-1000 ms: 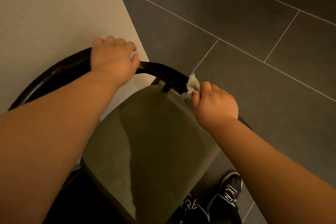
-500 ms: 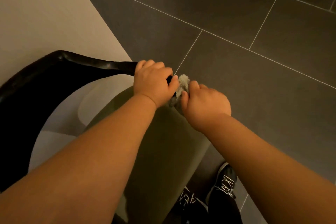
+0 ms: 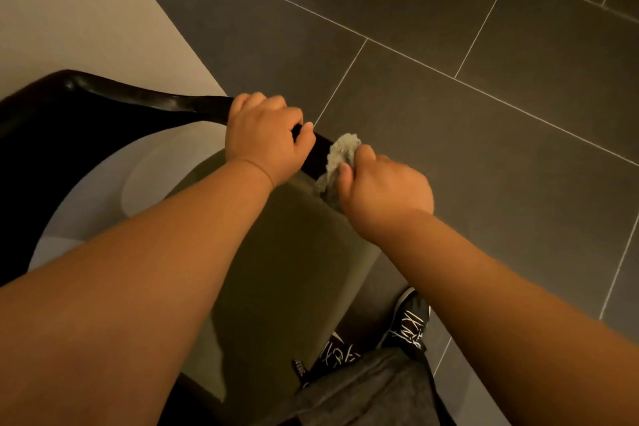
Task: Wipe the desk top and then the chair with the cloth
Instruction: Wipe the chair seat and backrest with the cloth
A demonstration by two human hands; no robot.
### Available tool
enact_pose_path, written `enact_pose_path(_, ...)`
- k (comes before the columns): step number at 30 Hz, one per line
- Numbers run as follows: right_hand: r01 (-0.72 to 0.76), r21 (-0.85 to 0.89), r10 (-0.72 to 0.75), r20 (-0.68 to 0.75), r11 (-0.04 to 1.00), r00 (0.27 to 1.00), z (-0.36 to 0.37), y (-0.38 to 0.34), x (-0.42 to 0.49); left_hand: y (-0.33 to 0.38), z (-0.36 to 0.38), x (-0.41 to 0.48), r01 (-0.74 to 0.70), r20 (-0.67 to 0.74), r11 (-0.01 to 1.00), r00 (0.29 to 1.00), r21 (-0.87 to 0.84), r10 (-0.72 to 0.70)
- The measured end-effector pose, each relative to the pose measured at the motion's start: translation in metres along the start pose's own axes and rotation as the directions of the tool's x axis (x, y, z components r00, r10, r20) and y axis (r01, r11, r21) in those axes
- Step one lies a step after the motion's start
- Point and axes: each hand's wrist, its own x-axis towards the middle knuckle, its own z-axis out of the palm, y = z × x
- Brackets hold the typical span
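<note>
A chair with an olive seat [image 3: 287, 273] and a curved black back rail [image 3: 145, 98] stands below me, pushed under the pale desk top [image 3: 69, 10]. My left hand [image 3: 266, 137] grips the right end of the black rail. Just to its right, my right hand [image 3: 383, 190] holds a crumpled grey cloth [image 3: 340, 156] against the rail's end, where it meets the seat. Part of the cloth is hidden under my fingers.
Dark grey floor tiles with pale grout lines [image 3: 449, 79] fill the right and top. My black shoes with white laces [image 3: 411, 322] stand beside the seat at the bottom. The desk's edge runs diagonally at upper left.
My left hand slid along the black rail from its middle to the right end, close to the right hand. The right hand with the cloth stays at the rail's end.
</note>
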Motion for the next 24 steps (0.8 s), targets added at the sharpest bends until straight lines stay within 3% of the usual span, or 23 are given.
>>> enact_pose_path(4, 0.084, 0.043, -0.079, -0.111, 0.996, 0.991, 0.005, 0.033, -0.038, 0.003, -0.003, -0.001, -0.017, 0.044, 0.999, 0.999, 0.032, 0.016)
enact_pose_path(8, -0.120, 0.332, 0.137, -0.027, 0.936, 0.990, 0.010, 0.058, -0.090, 0.005, 0.000, -0.006, 0.039, 0.036, 0.999, 0.999, -0.012, -0.039)
enact_pose_path(10, -0.144, 0.276, 0.151, -0.005, 0.950, 0.989, 0.010, 0.056, -0.081, 0.011, -0.002, -0.008, 0.070, 0.068, 0.997, 0.995, -0.043, -0.067)
enact_pose_path(12, -0.077, 0.154, 0.080, -0.011, 0.985, 0.997, 0.007, 0.044, -0.056, 0.021, 0.000, -0.015, 0.038, 0.099, 0.997, 0.995, -0.069, -0.031)
enact_pose_path(15, -0.024, 0.059, 0.023, 0.002, 0.998, 1.000, 0.004, 0.026, -0.029, 0.034, 0.004, -0.028, 0.001, 0.054, 0.994, 0.999, -0.110, 0.005)
enact_pose_path(19, 0.057, 0.092, -0.048, -0.100, 0.994, 0.994, 0.009, 0.043, -0.063, 0.033, 0.001, -0.029, 0.006, 0.067, 0.991, 0.998, -0.130, 0.003)
enact_pose_path(21, 0.019, 0.144, -0.011, -0.053, 0.989, 0.999, 0.014, 0.054, -0.085, 0.030, 0.001, -0.027, -0.010, 0.056, 0.992, 0.998, -0.128, 0.017)
enact_pose_path(24, -0.059, 0.087, 0.061, -0.018, 0.994, 0.998, 0.013, 0.054, -0.079, 0.031, 0.004, -0.028, -0.016, 0.050, 0.992, 0.998, -0.129, 0.023)
